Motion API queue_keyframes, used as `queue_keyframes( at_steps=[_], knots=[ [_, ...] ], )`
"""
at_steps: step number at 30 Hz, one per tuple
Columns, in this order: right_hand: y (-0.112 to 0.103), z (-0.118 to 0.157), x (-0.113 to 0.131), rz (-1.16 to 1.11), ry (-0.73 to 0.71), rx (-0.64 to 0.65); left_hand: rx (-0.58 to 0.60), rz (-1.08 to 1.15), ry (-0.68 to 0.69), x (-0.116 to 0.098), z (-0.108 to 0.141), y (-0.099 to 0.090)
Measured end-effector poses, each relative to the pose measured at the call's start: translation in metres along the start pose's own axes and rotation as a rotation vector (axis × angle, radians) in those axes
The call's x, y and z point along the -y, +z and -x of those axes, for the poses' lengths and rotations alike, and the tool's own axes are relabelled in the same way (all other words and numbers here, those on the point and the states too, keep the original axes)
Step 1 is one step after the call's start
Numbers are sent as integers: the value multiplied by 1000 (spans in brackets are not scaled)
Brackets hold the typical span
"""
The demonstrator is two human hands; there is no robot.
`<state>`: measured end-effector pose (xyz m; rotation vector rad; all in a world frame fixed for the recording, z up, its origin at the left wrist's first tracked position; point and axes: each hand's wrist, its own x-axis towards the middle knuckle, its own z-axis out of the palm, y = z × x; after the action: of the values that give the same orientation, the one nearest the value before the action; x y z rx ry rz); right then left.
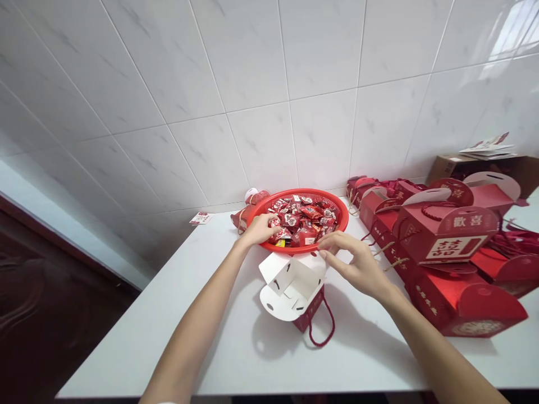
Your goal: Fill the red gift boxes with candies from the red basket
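Observation:
My left hand (261,229) reaches over the left rim of a red plastic basket (344,216). Its fingers are bent together at a red-and-white wrapped candy (274,220) on the pile. Just right of the basket's front rim is my right hand (352,259), thumb and fingers apart, fingertips close to the raised flap of a gift box (290,289); whether they touch it I cannot tell. That box stands with its top open, white inside and dark red outside, a dark red rope handle (322,343) hanging at its right. Its visible inside shows no candy.
Red gift boxes (448,235) are stacked along the right side of the white table (177,314). Behind them stands a brown carton (446,166) with printed cards on top. A small card (201,218) lies at the far left edge, and a tiled wall (261,140) closes the back.

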<state>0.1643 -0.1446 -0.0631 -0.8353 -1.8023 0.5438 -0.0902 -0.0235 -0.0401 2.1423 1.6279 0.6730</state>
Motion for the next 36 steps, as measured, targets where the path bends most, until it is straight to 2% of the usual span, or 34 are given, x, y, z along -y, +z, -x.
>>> queue_keyframes(
  at_steps=[2,5,8,10,13,16,19,21,24,27,30,32,36],
  knots=[
    [-2,-3,-2,-4,40,-22,-29,262,-19,2,0,-1],
    [-1,-7,-5,-25,126,-43,47,635,-76,-1,1,-4],
    [3,-17,-9,-99,212,-76,89,878,-117,-8,1,-4],
    [7,-29,-14,-153,242,-84,129,960,-109,-11,1,-1],
    [15,-54,-21,-194,278,-80,179,985,-92,-17,1,5],
    [25,-82,-29,-188,381,-67,197,954,-89,-22,0,10],
    [35,-100,-39,-248,480,34,186,928,-64,-26,0,12],
    [39,-105,-45,-315,498,81,175,922,-74,-26,1,11],
    [40,-106,-51,-394,517,33,158,945,-97,-23,0,12],
    [38,-106,-54,-457,562,-29,85,985,-110,-19,-2,15],
    [37,-108,-54,-514,631,-17,-2,1003,-128,-16,-5,17],
    [37,-111,-54,-556,671,11,-53,1013,-109,-15,-5,18],
    [38,-113,-56,-607,719,39,-127,1006,20,-15,-2,17]
  ],
)
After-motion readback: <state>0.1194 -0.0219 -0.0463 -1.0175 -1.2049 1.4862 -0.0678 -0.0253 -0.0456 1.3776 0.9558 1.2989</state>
